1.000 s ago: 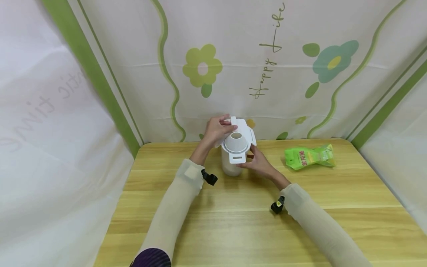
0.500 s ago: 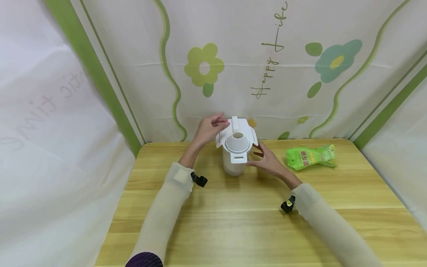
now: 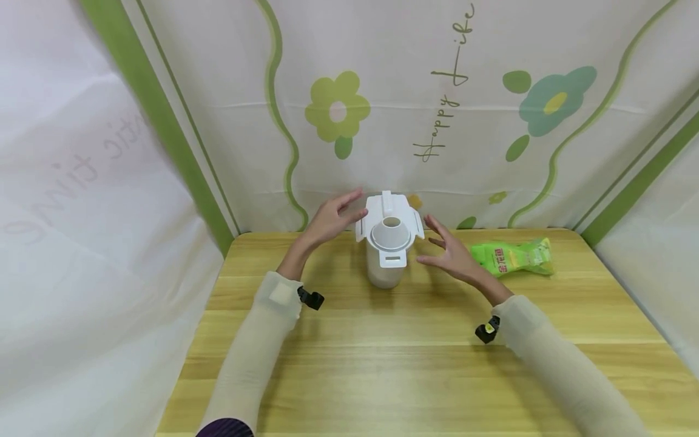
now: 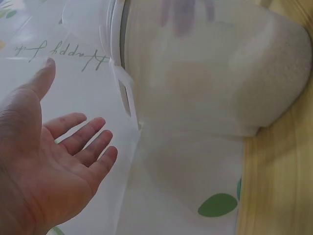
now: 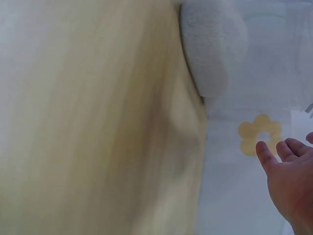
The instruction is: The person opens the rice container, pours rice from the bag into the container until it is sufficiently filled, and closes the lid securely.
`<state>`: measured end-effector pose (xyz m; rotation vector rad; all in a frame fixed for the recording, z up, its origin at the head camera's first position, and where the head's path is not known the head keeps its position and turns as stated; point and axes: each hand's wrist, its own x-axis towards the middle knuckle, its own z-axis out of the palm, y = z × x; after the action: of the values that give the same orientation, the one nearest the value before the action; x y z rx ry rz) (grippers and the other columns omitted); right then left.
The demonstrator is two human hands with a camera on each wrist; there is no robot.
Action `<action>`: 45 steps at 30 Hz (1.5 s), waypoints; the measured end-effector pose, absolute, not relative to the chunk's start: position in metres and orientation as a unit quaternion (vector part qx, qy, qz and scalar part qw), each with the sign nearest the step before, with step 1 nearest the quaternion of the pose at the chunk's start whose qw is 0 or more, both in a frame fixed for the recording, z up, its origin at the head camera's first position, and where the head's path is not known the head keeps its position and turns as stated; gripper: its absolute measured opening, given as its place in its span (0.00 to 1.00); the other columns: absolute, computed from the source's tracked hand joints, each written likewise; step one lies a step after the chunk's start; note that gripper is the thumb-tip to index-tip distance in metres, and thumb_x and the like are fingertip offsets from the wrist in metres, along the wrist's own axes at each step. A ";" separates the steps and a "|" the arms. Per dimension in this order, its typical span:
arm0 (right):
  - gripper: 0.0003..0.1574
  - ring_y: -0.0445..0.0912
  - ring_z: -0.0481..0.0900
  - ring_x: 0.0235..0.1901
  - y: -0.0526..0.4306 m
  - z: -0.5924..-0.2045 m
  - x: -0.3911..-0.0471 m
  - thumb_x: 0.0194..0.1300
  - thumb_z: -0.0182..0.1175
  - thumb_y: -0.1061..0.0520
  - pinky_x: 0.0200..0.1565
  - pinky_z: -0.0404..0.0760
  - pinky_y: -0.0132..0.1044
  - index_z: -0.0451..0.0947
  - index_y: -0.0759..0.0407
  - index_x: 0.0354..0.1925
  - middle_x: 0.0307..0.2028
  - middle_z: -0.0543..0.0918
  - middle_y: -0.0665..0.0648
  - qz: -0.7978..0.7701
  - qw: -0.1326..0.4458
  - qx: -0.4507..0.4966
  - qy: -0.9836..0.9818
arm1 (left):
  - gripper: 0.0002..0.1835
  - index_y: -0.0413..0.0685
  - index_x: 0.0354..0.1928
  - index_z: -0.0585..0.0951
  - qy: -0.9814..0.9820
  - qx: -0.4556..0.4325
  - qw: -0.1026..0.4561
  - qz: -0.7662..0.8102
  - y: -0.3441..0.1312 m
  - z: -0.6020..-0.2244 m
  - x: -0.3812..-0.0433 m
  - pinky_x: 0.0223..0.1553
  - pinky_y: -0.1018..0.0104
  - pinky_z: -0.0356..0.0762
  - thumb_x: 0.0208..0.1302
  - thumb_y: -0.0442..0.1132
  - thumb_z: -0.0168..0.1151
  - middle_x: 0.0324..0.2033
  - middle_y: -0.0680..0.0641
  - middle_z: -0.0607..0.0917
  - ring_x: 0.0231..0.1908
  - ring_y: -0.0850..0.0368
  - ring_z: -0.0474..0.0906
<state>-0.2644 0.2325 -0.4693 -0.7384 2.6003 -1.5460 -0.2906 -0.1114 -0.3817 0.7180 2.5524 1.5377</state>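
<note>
A translucent storage container (image 3: 384, 271) stands upright near the table's back edge, with pale grainy contents (image 4: 281, 63) low inside it. Its white lid (image 3: 394, 209) has side flaps and a raised cone-shaped spout (image 3: 391, 233). To the left of the lid is my left hand (image 3: 330, 220), fingers spread and apart from the container; the left wrist view shows the palm with nothing in it. On the other side my right hand (image 3: 452, 252) hovers with fingers parted, holding nothing. Only part of that right hand (image 5: 293, 181) shows in the right wrist view.
A green packet (image 3: 513, 257) with red lettering lies on the wooden table (image 3: 382, 364), right of and partly behind my right hand. Close behind the container hangs a white printed curtain (image 3: 393, 121), and more curtain (image 3: 98, 243) borders the left side.
Both hands have let go of the lid and container and drawn outward, left hand leftward and right hand rightward. The container stays in place with its lid on.
</note>
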 end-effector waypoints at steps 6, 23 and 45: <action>0.66 0.61 0.51 0.82 0.233 -0.453 -0.267 0.66 0.74 0.60 0.75 0.63 0.64 0.43 0.53 0.86 0.84 0.50 0.64 -0.476 0.007 -0.250 0.843 | 0.47 0.49 0.82 0.65 0.854 0.256 0.059 0.449 -0.121 -0.389 -0.288 0.77 0.43 0.62 0.68 0.64 0.69 0.80 0.47 0.65 0.79 0.39 0.61; 0.59 0.61 0.58 0.80 0.230 -0.423 -0.269 0.67 0.75 0.47 0.76 0.60 0.66 0.54 0.49 0.85 0.83 0.56 0.56 -0.397 -0.006 -0.271 0.877 | 0.53 0.47 0.84 0.60 0.864 0.264 0.078 0.422 -0.118 -0.401 -0.280 0.80 0.46 0.55 0.62 0.51 0.79 0.82 0.43 0.60 0.82 0.46 0.53; 0.53 0.62 0.59 0.79 0.223 -0.417 -0.274 0.66 0.76 0.51 0.75 0.60 0.69 0.63 0.55 0.81 0.82 0.59 0.55 -0.374 -0.003 -0.311 0.874 | 0.56 0.41 0.82 0.60 0.868 0.266 0.053 0.416 -0.107 -0.408 -0.282 0.79 0.51 0.58 0.59 0.50 0.82 0.80 0.42 0.64 0.80 0.46 0.58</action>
<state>-0.2737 0.2229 -0.4169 -0.9803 2.7509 -1.1766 -0.2822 -0.1065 -0.4081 0.8076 2.6378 1.2651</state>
